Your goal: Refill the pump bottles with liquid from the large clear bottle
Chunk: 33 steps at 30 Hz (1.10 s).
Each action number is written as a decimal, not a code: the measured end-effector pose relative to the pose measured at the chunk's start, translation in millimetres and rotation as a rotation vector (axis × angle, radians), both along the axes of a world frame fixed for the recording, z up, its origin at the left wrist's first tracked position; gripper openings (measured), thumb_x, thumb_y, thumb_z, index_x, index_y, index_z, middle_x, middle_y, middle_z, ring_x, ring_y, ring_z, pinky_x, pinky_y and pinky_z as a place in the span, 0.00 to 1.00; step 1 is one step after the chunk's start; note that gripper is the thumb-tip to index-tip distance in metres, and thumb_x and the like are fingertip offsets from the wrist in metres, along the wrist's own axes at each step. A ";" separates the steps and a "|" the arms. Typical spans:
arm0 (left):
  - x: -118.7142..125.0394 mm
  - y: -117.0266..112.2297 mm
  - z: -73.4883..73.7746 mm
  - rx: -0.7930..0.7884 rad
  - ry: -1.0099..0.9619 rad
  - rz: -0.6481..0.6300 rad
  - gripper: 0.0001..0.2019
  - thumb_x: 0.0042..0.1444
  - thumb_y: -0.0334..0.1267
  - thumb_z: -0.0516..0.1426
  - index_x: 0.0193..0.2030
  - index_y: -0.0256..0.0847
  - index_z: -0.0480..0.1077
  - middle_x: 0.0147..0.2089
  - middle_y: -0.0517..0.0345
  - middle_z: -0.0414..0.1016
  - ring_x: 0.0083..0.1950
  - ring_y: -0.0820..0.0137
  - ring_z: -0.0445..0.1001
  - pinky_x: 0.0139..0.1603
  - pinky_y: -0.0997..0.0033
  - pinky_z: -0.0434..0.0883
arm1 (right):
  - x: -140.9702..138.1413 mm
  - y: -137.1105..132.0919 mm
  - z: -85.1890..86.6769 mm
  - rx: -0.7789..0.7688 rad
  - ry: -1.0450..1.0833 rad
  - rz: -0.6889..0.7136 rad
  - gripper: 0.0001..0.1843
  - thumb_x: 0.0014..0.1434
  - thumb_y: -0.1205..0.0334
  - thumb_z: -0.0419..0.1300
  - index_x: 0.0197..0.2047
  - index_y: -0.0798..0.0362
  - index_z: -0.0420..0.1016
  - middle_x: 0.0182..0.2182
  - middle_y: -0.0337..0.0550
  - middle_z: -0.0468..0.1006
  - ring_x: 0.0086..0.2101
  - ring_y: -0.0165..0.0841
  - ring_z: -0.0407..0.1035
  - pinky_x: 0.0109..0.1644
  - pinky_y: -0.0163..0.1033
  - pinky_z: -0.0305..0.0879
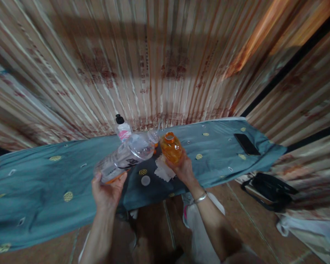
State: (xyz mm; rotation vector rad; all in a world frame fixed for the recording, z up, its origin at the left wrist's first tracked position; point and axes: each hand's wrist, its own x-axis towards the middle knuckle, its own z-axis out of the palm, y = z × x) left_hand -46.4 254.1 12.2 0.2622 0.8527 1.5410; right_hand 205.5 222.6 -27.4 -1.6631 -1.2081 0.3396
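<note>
My left hand point(108, 190) is wrapped round the base of a large clear plastic bottle point(126, 156), tilted so that its neck points up and to the right. In my right hand point(183, 168) is a small orange bottle point(171, 148) with an open mouth, held nearly upright. The two bottle necks are close together; whether they touch I cannot tell. Below them on the cloth lie a crumpled white tissue point(163, 168) and a round whitish cap point(145, 180). A pump bottle point(123, 128) with a black top stands behind the clear bottle.
A blue-green patterned cloth point(57, 176) covers the long table. Toward its right end lies a dark phone point(246, 144). A striped curtain point(167, 66) hangs behind. On the tiled floor at the right are a black bag point(272, 189) and a white bag point(310, 231).
</note>
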 end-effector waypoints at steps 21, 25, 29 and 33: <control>-29.7 -9.4 16.7 0.050 0.265 0.084 0.21 0.34 0.46 0.66 0.38 0.43 0.73 0.42 0.56 0.80 0.40 0.61 0.79 0.31 0.66 0.81 | -11.8 6.4 -21.0 0.183 -0.259 0.060 0.36 0.55 0.56 0.65 0.65 0.56 0.62 0.56 0.57 0.78 0.56 0.47 0.74 0.59 0.55 0.74; -35.2 -9.7 20.8 0.091 0.329 0.105 0.23 0.33 0.47 0.66 0.39 0.43 0.74 0.45 0.54 0.80 0.46 0.57 0.79 0.31 0.66 0.81 | -12.8 8.6 -24.7 0.145 -0.273 0.067 0.38 0.55 0.56 0.66 0.65 0.56 0.61 0.56 0.57 0.78 0.57 0.47 0.73 0.60 0.55 0.73; -39.8 -11.3 26.4 0.121 0.381 0.140 0.24 0.33 0.49 0.65 0.40 0.43 0.74 0.48 0.53 0.80 0.47 0.56 0.79 0.30 0.67 0.80 | -13.3 10.2 -26.9 0.174 -0.328 0.069 0.38 0.56 0.55 0.66 0.66 0.56 0.61 0.56 0.58 0.77 0.56 0.47 0.73 0.61 0.56 0.72; -42.9 -16.2 34.1 0.162 0.423 0.145 0.24 0.34 0.50 0.66 0.40 0.43 0.74 0.47 0.53 0.80 0.49 0.55 0.78 0.29 0.68 0.80 | -14.2 9.8 -29.5 0.229 -0.362 0.095 0.37 0.59 0.53 0.65 0.67 0.55 0.59 0.55 0.58 0.76 0.57 0.48 0.72 0.63 0.58 0.70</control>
